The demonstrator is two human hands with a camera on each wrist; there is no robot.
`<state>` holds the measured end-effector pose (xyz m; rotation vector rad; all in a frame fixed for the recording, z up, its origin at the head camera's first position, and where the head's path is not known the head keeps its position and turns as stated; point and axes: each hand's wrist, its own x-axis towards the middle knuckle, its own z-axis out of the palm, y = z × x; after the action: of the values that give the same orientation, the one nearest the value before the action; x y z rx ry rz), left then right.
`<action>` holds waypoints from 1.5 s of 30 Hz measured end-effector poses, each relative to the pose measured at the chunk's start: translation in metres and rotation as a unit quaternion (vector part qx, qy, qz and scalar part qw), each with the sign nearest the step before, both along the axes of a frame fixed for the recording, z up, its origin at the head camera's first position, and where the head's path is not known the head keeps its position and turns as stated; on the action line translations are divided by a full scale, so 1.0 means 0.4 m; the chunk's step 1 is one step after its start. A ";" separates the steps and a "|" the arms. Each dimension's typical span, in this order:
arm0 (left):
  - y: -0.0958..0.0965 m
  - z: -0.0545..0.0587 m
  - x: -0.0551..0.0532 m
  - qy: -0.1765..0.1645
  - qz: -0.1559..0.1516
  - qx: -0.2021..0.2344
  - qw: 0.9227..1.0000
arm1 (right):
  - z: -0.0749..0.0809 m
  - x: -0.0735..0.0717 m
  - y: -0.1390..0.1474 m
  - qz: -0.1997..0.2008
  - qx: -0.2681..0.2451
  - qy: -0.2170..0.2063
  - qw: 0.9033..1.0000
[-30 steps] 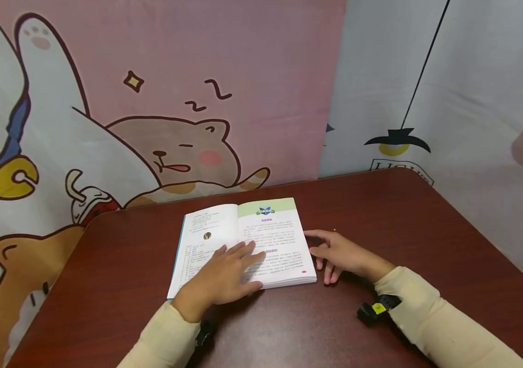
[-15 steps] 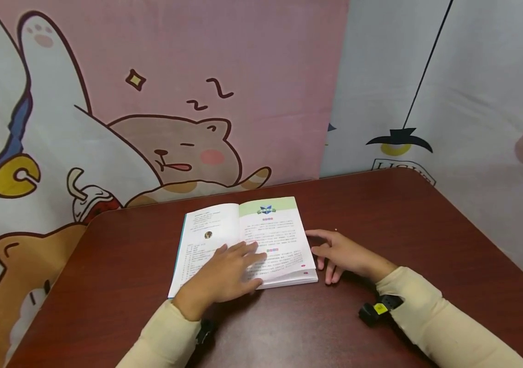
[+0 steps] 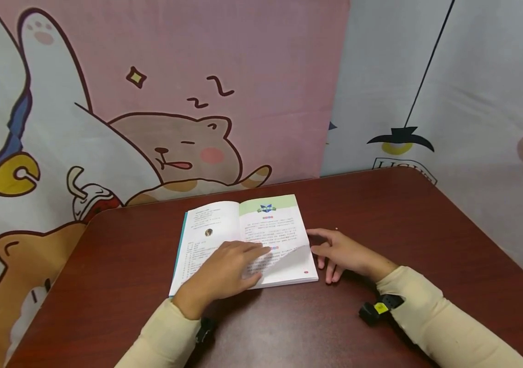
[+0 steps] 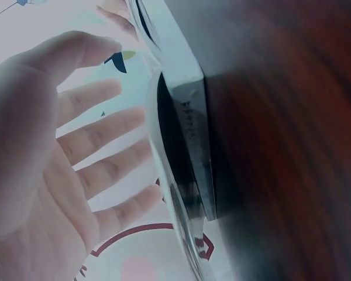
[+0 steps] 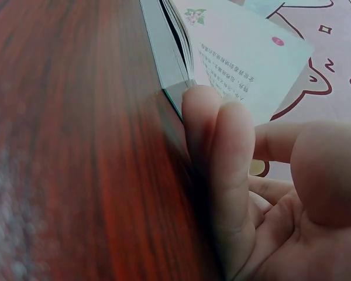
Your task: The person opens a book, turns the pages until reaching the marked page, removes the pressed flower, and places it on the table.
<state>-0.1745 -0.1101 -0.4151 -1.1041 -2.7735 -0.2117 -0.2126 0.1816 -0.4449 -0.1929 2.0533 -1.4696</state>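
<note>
An open book point(image 3: 208, 214) lies on the table, with printed text on both pages. The lower corner of its right page point(image 5: 245, 64) is raised, showing another page point(image 3: 291, 273) beneath. My left hand point(image 3: 222, 271) is spread over the lower middle of the book, its fingers point(image 4: 99, 134) extended; whether they touch the paper is unclear. At the book's right edge sits my right hand point(image 3: 346, 255). Its index finger and thumb are near the raised page, spaced apart in the head view. Other fingers point(image 5: 219, 140) hang loosely beside the book's side; exact contact is partly hidden.
The dark red-brown table point(image 3: 381, 204) extends around the book. Behind it hangs a pink cloth point(image 3: 279, 76) with cartoon animals, meeting a pale grey sheet point(image 3: 482, 82) on the right. A black wrist device point(image 3: 371, 312) is under the right sleeve.
The right page's lower corner has risen from lying flat, its bottom edge now slanting up toward the right hand. My left fingers have shifted slightly; the right hand stays in nearly the same place.
</note>
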 end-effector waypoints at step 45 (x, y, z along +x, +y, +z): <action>0.012 0.019 -0.006 0.156 -0.063 -0.029 0.985 | -0.022 -0.014 0.011 0.034 -0.007 0.033 0.999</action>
<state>-0.1769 -0.1054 -0.4076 -1.2103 -2.4506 0.0280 -0.2181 0.1860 -0.4539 -0.3178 2.0681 -1.4527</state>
